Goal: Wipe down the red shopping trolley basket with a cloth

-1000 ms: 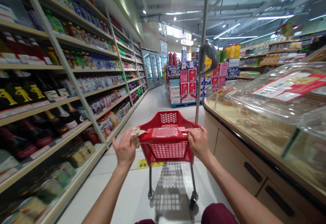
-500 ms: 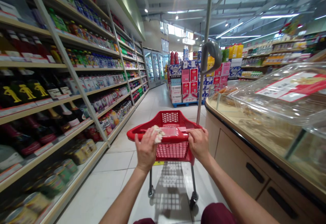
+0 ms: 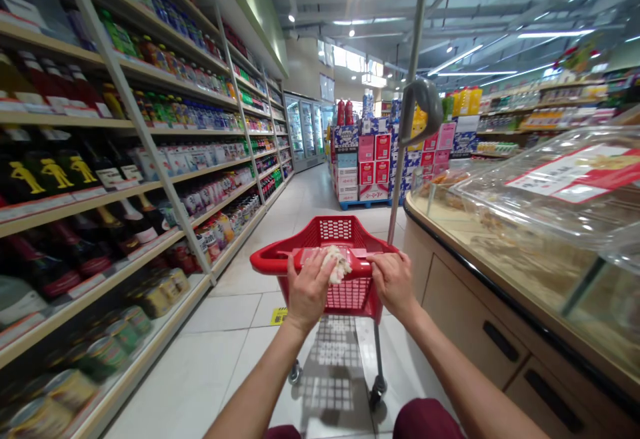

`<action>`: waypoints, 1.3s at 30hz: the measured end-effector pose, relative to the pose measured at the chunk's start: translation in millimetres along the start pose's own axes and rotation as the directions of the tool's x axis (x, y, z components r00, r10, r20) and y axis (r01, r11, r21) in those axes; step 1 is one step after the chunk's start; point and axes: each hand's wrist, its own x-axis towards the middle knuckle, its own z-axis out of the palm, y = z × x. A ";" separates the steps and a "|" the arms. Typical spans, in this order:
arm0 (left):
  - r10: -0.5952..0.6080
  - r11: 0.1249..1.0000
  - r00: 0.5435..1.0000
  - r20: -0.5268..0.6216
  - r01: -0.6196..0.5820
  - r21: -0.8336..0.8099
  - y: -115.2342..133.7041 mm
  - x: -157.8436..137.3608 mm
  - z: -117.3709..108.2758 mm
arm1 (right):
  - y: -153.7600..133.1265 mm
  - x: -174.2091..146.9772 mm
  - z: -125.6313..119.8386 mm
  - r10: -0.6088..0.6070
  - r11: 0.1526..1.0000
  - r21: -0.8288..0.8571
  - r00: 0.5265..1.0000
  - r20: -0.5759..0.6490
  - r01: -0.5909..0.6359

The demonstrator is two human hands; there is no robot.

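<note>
A red shopping cart point(image 3: 345, 299) with a lattice basket stands in front of me on wheels. My left hand point(image 3: 310, 286) presses a crumpled whitish cloth point(image 3: 339, 266) onto the middle of the cart's red handle point(image 3: 267, 262). Its fingers lie over the handle, and the cloth bulges out beside them. At the handle's right end my right hand point(image 3: 393, 282) is closed around the bar, with the fingertips on top. A tall metal pole point(image 3: 400, 179) with a grey hook-shaped grip point(image 3: 423, 112) rises from the cart's right side.
Drink shelves point(image 3: 195, 136) line the left side. At right stands a curved counter point(image 3: 450, 279) with clear plastic covers point(image 3: 500, 179) over food. Stacked boxes point(image 3: 373, 166) on a blue pallet stand ahead, and glass-door coolers point(image 3: 305, 126) are farther back.
My left hand has slid the cloth to the right along the handle, from its left part to the middle. My right hand keeps its hold at the right end.
</note>
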 end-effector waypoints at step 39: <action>-0.234 0.972 0.969 0.077 0.235 -0.008 -20.3 8.2 -6.5 | 7.1 -6.9 -12.1 -0.066 0.996 0.056 0.998 0.019 0.065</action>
